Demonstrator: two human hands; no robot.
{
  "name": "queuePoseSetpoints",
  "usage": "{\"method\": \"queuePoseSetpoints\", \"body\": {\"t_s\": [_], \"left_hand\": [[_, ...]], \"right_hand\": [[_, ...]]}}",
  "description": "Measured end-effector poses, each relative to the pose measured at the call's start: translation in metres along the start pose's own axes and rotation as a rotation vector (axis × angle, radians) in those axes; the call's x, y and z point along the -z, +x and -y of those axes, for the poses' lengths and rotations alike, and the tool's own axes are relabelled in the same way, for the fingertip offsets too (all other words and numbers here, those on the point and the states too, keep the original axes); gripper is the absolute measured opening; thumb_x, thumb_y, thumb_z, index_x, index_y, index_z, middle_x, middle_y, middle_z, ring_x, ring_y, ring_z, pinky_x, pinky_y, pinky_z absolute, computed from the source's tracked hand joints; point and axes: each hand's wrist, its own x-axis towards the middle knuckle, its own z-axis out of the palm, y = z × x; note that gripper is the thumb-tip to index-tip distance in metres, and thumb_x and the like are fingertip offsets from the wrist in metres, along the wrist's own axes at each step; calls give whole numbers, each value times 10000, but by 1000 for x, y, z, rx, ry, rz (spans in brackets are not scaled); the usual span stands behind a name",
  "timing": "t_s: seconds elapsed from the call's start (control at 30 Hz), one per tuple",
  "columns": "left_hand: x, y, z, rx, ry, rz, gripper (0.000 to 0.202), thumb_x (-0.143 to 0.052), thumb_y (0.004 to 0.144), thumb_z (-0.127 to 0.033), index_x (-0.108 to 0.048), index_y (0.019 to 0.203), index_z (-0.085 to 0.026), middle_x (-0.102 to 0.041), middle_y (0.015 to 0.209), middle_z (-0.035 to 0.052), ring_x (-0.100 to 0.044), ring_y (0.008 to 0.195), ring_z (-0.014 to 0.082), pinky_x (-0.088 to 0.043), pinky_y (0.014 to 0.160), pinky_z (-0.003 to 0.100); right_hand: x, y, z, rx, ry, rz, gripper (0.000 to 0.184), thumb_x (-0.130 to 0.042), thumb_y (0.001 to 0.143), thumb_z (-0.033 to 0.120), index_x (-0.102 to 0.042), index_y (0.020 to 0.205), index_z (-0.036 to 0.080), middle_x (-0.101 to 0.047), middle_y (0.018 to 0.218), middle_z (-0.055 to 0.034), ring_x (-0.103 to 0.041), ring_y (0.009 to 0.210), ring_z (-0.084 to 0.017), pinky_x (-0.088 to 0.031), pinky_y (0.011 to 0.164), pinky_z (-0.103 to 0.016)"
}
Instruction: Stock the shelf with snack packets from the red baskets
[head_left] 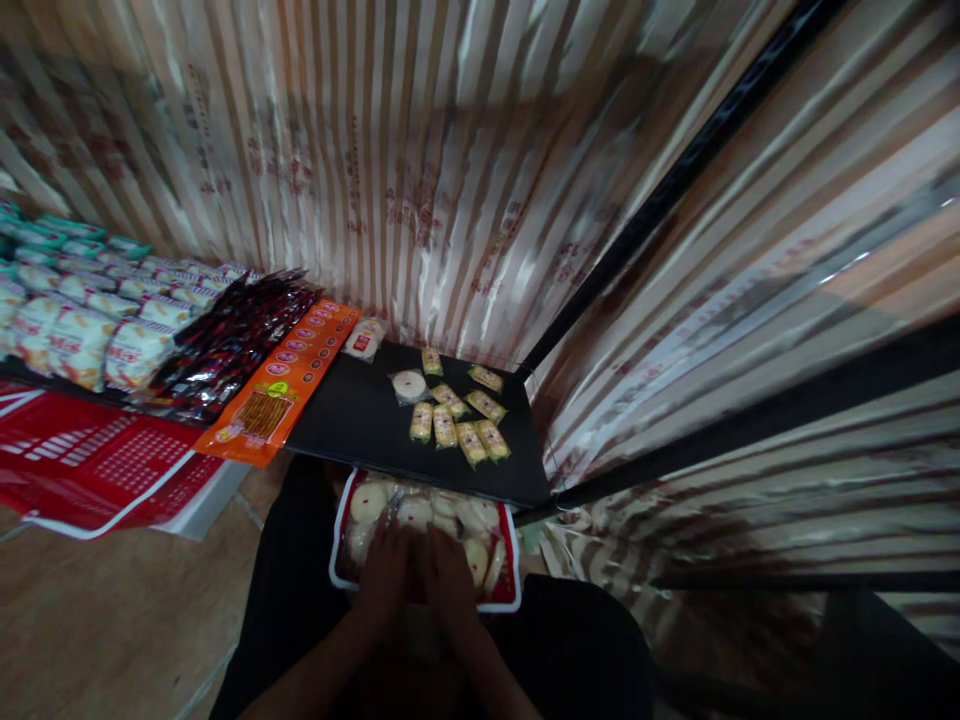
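A red basket with a white rim [336, 530] sits between my knees, holding several pale round cakes in clear wrappers [369, 502]. Both hands reach into it side by side. My left hand [386, 562] is among the cakes on the left. Close beside it, my right hand [448, 568] lies near the middle, with wrapped cakes [475, 560] to its right. The fingertips are dim and partly hidden, so I cannot see whether they grip a cake. Past the basket, a black shelf [345, 420] carries several small yellow packets [444, 426] and one wrapped round cake [409, 386].
Left along the shelf lie an orange snack bag [281, 380], dark shiny packets [232, 335] and rows of white snack packs [75, 340]. A larger red basket [112, 460] stands below them. Black metal posts [675, 180] and striped plastic sheeting [450, 150] bound the back and right.
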Motion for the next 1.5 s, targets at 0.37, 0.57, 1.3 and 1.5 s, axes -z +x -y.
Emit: {"method": "queuePoseSetpoints", "body": {"t_s": [0.37,0.57,1.3,1.5], "left_hand": [[13,2,10,-45,-133,-30,272,-357,816,-118,-570,982,-155,-632,1053,93,-505,1161,226,-397,1005,428],[35,7,15,17,-279,-126,259,-347,849,-210,-581,942,-148,-649,967,117,-596,956,218,-487,852,391],[154,77,30,137,-826,-27,381,-561,731,-329,-564,1060,-137,-627,845,32,-576,706,135,-470,643,253],[172,84,41,92,-508,-370,434,-444,794,-251,-468,1212,-139,-504,1184,127,-559,992,201,-488,822,364]], "right_hand": [[-1,11,33,-134,309,-69,234,-479,806,267,-639,952,180,-673,953,-94,-627,900,-207,-493,829,-341],[5,15,52,-26,299,-64,290,-410,847,237,-641,1017,198,-653,984,-78,-602,946,-186,-474,857,-322],[41,66,101,-189,789,165,234,-633,693,415,-642,779,198,-675,711,-14,-605,629,-157,-474,591,-256],[23,114,122,-243,910,36,351,-687,604,488,-629,768,183,-655,641,-8,-572,548,-149,-457,550,-262]]}}
